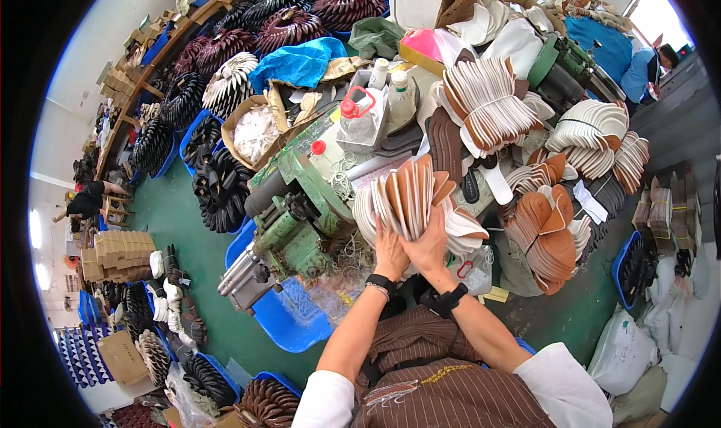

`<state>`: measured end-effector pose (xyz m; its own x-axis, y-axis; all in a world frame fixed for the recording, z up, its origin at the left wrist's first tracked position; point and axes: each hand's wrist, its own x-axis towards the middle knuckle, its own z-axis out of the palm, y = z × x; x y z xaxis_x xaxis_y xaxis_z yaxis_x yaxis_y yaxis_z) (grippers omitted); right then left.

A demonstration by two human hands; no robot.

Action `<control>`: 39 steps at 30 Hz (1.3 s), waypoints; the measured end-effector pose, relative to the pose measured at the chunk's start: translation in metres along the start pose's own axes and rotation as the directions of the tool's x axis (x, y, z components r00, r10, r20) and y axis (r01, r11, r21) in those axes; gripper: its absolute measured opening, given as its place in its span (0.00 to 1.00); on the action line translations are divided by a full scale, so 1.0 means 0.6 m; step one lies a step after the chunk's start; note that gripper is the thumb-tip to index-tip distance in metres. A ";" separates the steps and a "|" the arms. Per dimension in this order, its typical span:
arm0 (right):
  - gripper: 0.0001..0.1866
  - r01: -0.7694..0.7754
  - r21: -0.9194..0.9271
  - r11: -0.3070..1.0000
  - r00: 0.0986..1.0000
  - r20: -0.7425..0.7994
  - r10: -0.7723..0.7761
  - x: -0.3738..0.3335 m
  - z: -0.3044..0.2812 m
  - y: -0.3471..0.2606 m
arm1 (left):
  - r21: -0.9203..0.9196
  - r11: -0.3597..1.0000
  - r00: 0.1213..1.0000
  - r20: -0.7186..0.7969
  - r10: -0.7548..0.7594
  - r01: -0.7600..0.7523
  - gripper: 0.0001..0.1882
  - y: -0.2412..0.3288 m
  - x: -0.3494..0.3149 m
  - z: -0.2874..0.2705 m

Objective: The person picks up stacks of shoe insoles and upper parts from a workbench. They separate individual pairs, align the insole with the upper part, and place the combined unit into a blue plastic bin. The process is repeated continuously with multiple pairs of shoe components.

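Pressing against the lower left of a fanned stack of insoles point(402, 195), the left hand point(390, 255) has its fingers pointing up along the pale edges; how firmly it closes cannot be told. The stack rises directly beyond both hands, touching each, its upper part spreading above the fingers. Just beside the left hand, the right hand point(426, 242) grips the stack's near right portion, thumb toward the left hand and fingers curved upward.

A green machine point(304, 240) stands near the left of the stack, partly covering a blue tub point(293, 319) below it. Between the machine and the right-hand side, the stack's far side and base are out of sight, so whether it rests on anything is unclear. The palms are hidden too, and the small items under the right wrist are hard to make out.

At its left the stack shows whitish layers packed closely side by side; toward the middle, tan-brown faces stand up among them at uneven heights; at the right, white rounded ends flare outward and down. Farther right, apart from the hands, a bundle of tan insoles point(539, 240) is bound by a dark band.
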<state>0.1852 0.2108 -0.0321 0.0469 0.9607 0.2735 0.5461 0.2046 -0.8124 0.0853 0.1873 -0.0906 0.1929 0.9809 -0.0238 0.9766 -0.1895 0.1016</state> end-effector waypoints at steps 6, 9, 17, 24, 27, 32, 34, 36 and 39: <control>0.34 -0.209 0.435 0.876 0.946 -0.138 0.294 0.050 -0.058 0.019 | 0.004 0.991 0.950 0.286 0.126 -0.133 0.22 0.003 0.028 -0.025; 0.29 -0.176 0.798 0.576 0.847 -0.176 0.502 0.146 -0.121 0.034 | -0.027 0.989 0.984 0.105 0.146 -0.144 0.26 0.010 0.020 0.020; 0.34 -0.609 0.788 0.089 0.777 0.569 0.269 0.168 -0.292 -0.067 | -0.979 0.024 0.979 0.202 -0.020 0.202 0.27 -0.007 0.074 -0.109; 0.41 -0.836 0.469 0.286 0.494 0.869 0.016 0.121 -0.246 -0.063 | -0.789 -0.614 0.980 0.106 -0.167 -0.019 0.47 0.027 -0.046 -0.243; 0.40 -0.810 0.449 0.377 0.497 0.867 0.035 0.125 -0.212 -0.092 | -0.880 -0.470 0.905 0.148 -0.398 -0.063 0.45 0.024 -0.092 -0.255; 0.40 -0.781 0.457 0.426 0.498 0.867 -0.017 0.071 -0.160 -0.125 | -0.961 -0.266 0.739 0.124 -0.663 -0.077 0.41 0.045 -0.148 -0.262; 0.40 -0.758 0.472 0.451 0.526 0.850 -0.006 0.046 -0.154 -0.146 | -0.949 -0.279 0.694 0.101 -0.713 -0.148 0.35 0.045 -0.171 -0.270; 0.39 -0.775 0.491 0.397 0.514 0.856 -0.057 0.034 -0.150 -0.161 | -0.932 -0.305 0.688 0.092 -0.720 -0.194 0.32 0.028 -0.201 -0.277; 0.43 -0.809 0.489 0.325 0.494 0.866 -0.076 0.011 -0.149 -0.189 | -0.901 -0.288 0.569 0.057 -0.820 -0.325 0.28 -0.002 -0.253 -0.292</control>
<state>0.1984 0.1772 0.1079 -0.7428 0.6213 -0.2497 -0.2697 -0.6190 -0.7377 0.0383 0.0462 0.0871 -0.6860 0.7113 -0.1532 -0.4292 -0.2255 0.8746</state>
